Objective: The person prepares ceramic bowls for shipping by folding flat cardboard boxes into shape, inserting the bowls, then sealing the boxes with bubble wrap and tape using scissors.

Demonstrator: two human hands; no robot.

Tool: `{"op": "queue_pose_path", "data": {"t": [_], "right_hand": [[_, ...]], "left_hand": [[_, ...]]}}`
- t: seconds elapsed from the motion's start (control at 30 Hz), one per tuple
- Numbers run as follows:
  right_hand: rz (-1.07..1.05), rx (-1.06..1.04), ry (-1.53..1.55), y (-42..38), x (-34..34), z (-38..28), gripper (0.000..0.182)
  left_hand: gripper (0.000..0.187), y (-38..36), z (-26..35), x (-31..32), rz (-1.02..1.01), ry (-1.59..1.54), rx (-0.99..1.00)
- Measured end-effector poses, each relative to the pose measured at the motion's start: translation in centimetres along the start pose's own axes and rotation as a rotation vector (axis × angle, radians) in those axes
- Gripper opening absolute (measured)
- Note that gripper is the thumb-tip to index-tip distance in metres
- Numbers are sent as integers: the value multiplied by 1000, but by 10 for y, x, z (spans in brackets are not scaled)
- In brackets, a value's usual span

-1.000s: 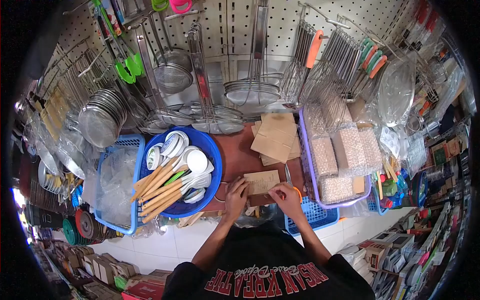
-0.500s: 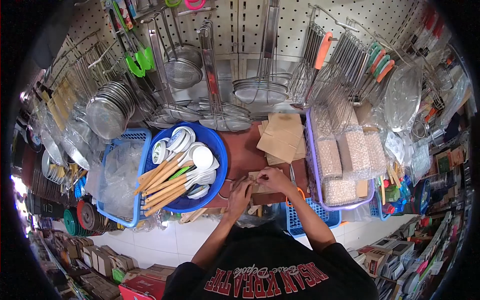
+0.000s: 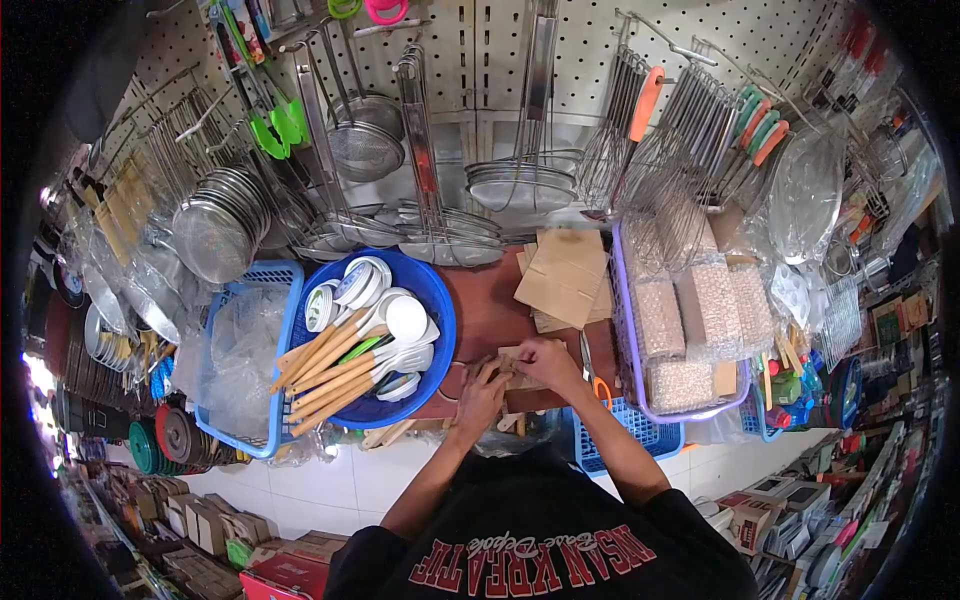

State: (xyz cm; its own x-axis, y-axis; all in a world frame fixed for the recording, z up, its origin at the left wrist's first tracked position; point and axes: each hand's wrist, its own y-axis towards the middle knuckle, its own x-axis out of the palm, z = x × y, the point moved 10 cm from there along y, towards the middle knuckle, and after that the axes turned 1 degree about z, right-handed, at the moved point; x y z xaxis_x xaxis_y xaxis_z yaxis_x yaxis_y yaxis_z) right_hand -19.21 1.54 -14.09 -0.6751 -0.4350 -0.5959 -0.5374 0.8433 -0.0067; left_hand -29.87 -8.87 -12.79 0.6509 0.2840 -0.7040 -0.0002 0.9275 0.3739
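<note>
At the near edge of the table, a small brown cardboard piece (image 3: 520,381) lies between my hands. My left hand (image 3: 482,388) bends its fingers over the left end of it. My right hand (image 3: 549,363) pinches at its upper side, fingertips close to those of the left. Just right of my right hand are scissors (image 3: 601,390) with orange handles. A stack of flat cardboard sheets (image 3: 563,278) rests farther back on the table. Beside my left hand, a thin ring-shaped edge (image 3: 447,381) shows on the tabletop.
To the left stands a blue basin (image 3: 441,309) of wooden-handled white utensils, beside a blue basket (image 3: 292,300) with clear plastic. A purple basket (image 3: 622,330) of bubble-wrapped packs stands right. Strainers (image 3: 520,190) and whisks (image 3: 605,165) hang behind. A lower blue basket (image 3: 650,437) is near my right forearm.
My fingers have shifted slightly on the cardboard piece, the left ones spreading a little over it. The baskets and the basin stay where they were.
</note>
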Motion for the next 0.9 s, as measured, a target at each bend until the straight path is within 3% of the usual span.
{"op": "queue_pose_path", "data": {"t": [0.13,0.33,0.53,0.63,0.83,0.9], "right_hand": [[45,82,44,4,1,22,28],[116,-102,-105,2,-9,-9,25],[48,82,-1,9,0,19,30],[-50,25,-62,9,-6,-4,30],[-157,-102,-468,16,-6,-34,35],[-231,-280,-364,24,8,-31,37]], "left_hand": [[22,2,3,-5,5,-30,-26],[23,-1,-3,2,5,-85,-58],[25,-2,-3,3,18,-66,-94],[28,-1,2,4,-7,-41,-48],[27,-5,2,8,-85,-102,-117],[30,-1,-4,14,-141,-151,-110]]}}
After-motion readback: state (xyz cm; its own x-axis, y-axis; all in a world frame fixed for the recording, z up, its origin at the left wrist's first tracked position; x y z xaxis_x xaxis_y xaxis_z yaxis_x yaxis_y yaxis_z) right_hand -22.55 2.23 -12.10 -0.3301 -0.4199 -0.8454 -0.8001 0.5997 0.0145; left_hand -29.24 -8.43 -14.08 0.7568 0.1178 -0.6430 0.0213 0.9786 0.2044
